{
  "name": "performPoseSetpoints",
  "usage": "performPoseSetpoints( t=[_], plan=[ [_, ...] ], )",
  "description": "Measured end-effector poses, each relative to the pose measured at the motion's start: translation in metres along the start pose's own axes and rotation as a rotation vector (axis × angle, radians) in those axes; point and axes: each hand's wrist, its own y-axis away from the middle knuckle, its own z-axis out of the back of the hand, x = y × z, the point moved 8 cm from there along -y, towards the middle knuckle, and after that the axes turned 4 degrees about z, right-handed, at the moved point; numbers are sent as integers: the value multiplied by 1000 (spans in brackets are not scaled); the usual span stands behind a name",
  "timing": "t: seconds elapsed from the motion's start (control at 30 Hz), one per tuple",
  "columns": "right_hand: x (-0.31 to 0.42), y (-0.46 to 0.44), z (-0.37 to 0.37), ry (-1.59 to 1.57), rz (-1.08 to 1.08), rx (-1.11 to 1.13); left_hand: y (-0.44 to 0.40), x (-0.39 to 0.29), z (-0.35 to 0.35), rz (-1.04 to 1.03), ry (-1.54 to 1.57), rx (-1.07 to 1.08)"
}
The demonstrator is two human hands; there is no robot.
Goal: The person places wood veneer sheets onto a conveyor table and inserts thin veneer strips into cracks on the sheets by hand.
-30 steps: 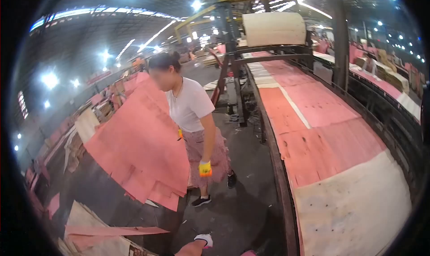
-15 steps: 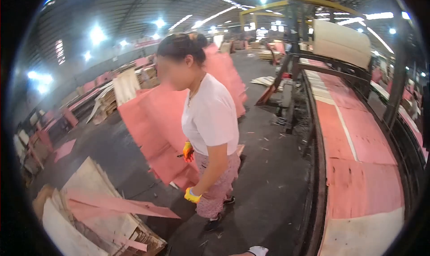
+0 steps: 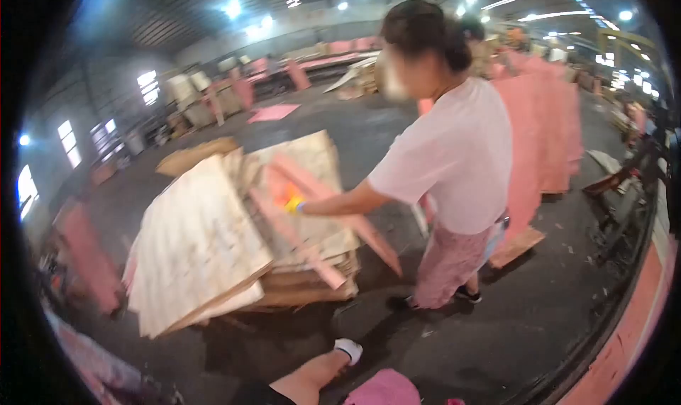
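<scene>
My left hand (image 3: 349,350), in a white glove, reaches in low from the bottom edge, with a bare forearm behind it. It is small and blurred, so its fingers cannot be made out. Dark floor (image 3: 284,348) lies around it. My right hand is out of sight. Nearest ahead is a stack of pale veneer sheets (image 3: 195,245), with narrow pink veneer strips (image 3: 369,238) across its right part. A co-worker (image 3: 457,157) in a white shirt leans beside the stack. Their yellow-and-orange glove (image 3: 292,201) is at the pink strips.
Tall pink veneer sheets (image 3: 543,128) stand upright behind the co-worker. At lower right runs a long bed with pink sheets (image 3: 624,341). A pink sheet (image 3: 274,113) lies on the floor farther back. Pink fabric (image 3: 383,389) shows at the bottom edge.
The view has swung left, bringing the veneer stack to the middle. The co-worker has turned to the stack and stretched an arm over it. More of my left forearm shows.
</scene>
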Motion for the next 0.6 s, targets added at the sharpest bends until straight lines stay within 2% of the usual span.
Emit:
performPoseSetpoints(
  t=[0.07,0.13,0.2,0.23,0.27,0.33,0.4,0.47,0.53,0.6],
  plan=[
    [1,12,-32,-109,-15,88,93,53,-10,30,-39,176],
    [-6,24,-61,-261,-106,122,177,98,-29,157,113,321],
    [-18,37,-95,-242,-120,276,241,149,-70,411,280,274],
    [-29,46,-112,-305,-170,251,262,177,-104,477,305,277],
    [-32,56,-129,-128,-144,308,283,201,-138,544,326,286],
    [-20,71,-168,63,-63,543,335,241,-162,704,422,257],
    [-32,71,-194,116,-100,606,378,279,-172,863,545,238],
    [-43,62,-222,79,-185,632,392,317,-218,943,1010,388],
    [-49,49,-256,-57,-325,623,407,365,-226,1093,1142,65],
    [-56,33,-285,-137,-524,551,394,421,-261,1073,1109,-221]
  ],
)
